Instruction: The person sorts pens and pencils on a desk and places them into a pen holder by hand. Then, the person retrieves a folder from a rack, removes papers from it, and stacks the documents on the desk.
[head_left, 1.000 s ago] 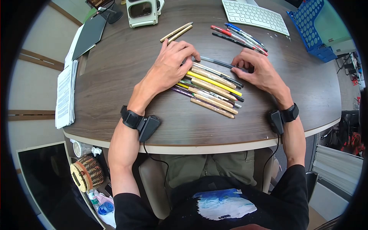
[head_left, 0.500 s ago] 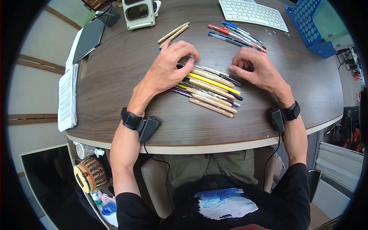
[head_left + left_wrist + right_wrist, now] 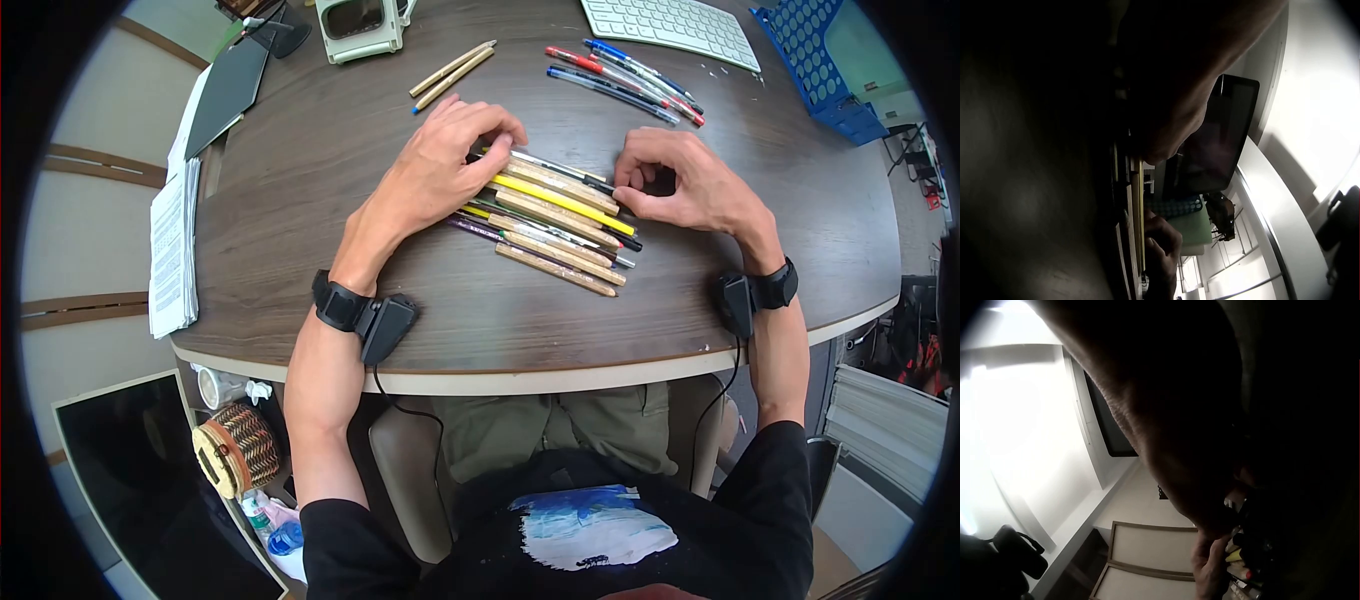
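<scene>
Since a second ago, one dark see-through pen has gone from between our hands, and two slim dark see-through pens now lie with the red and blue plastic pens, well past the long bright yellow pencil. Our bare right hand has come in just beside the yellow pencil's right end. Its fingers are curled, and thumb and finger seem to pinch the tip of a thin pale pen with a black end, which lies just past the yellow pencil. Our bare left hand arches over the yellow pencil's left end, thumb and fingers bent. Its fingertips are partly hidden, so we cannot tell if it has hold of anything. Tan wooden pencils lie on both sides of the yellow pencil, packed close in one row.

We think the black-ended pen is light, stiff and a bit slippery, and it may roll. Its tip could get hurt if it drops. A soft pinch near the black end, where it sticks out past its neighbours, looks like a good place to hold it.
</scene>
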`<state>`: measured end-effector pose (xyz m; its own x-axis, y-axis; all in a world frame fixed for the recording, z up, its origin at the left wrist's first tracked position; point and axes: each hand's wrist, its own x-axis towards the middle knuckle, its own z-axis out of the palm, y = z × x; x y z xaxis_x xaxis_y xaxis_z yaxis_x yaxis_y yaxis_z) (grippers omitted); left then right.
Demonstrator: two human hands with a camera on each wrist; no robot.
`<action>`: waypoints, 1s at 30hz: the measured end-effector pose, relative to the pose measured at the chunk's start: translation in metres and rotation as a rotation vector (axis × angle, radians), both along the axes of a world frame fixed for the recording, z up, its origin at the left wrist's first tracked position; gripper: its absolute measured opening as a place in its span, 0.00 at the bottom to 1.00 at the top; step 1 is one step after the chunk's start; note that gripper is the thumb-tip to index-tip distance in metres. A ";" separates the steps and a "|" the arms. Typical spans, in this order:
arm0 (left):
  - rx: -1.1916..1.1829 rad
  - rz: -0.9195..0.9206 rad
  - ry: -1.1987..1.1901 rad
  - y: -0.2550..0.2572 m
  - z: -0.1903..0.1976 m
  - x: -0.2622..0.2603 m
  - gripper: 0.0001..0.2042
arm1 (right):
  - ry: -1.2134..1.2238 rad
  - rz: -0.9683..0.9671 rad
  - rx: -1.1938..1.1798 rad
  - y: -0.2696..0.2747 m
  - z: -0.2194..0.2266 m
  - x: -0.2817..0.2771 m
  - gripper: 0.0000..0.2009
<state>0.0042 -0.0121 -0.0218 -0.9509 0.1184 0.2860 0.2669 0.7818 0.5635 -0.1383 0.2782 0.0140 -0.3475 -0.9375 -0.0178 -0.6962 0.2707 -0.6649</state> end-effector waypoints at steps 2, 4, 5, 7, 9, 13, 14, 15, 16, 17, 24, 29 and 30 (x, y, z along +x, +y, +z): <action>0.007 0.004 -0.006 0.000 -0.002 0.001 0.09 | 0.005 -0.005 0.006 0.000 -0.002 0.000 0.11; 0.008 0.004 -0.006 0.001 0.001 0.000 0.09 | 0.029 0.009 -0.047 0.002 -0.006 -0.003 0.11; 0.026 0.025 -0.042 0.002 0.002 0.001 0.09 | 0.033 0.009 -0.050 0.002 -0.003 -0.004 0.11; 0.045 0.048 -0.079 0.002 0.002 0.000 0.09 | 0.003 -0.107 0.005 0.003 -0.002 -0.004 0.11; -0.006 0.047 0.004 0.002 -0.001 0.000 0.11 | 0.043 -0.160 -0.036 0.004 -0.008 -0.010 0.12; 0.115 0.074 -0.046 0.007 0.001 0.003 0.12 | 0.198 -0.324 -0.156 0.006 -0.012 -0.018 0.12; 0.136 0.078 -0.058 0.008 0.002 0.004 0.12 | 0.225 -0.369 -0.087 0.007 -0.009 -0.020 0.11; 0.156 0.082 -0.068 0.008 0.003 0.004 0.11 | 0.229 -0.372 -0.091 0.008 -0.011 -0.022 0.11; 0.151 0.081 -0.061 0.006 0.003 0.003 0.11 | 0.324 -0.385 -0.183 0.008 -0.016 -0.026 0.11; 0.111 0.027 -0.048 0.003 0.003 0.002 0.09 | 0.418 -0.396 -0.274 0.006 -0.017 -0.027 0.12; 0.038 -0.060 -0.020 -0.003 -0.007 -0.001 0.06 | 0.320 -0.245 -0.287 0.002 -0.012 -0.018 0.10; 0.046 -0.018 0.001 -0.003 -0.001 -0.002 0.08 | 0.219 -0.168 -0.223 -0.005 -0.015 -0.004 0.08; 0.040 0.003 -0.004 -0.002 -0.002 -0.001 0.08 | 0.203 -0.156 -0.198 -0.005 -0.015 -0.003 0.08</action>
<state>0.0029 -0.0146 -0.0242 -0.9524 0.1039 0.2866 0.2620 0.7595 0.5954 -0.1409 0.2736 -0.0009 -0.4647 -0.8512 0.2440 -0.7803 0.2635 -0.5671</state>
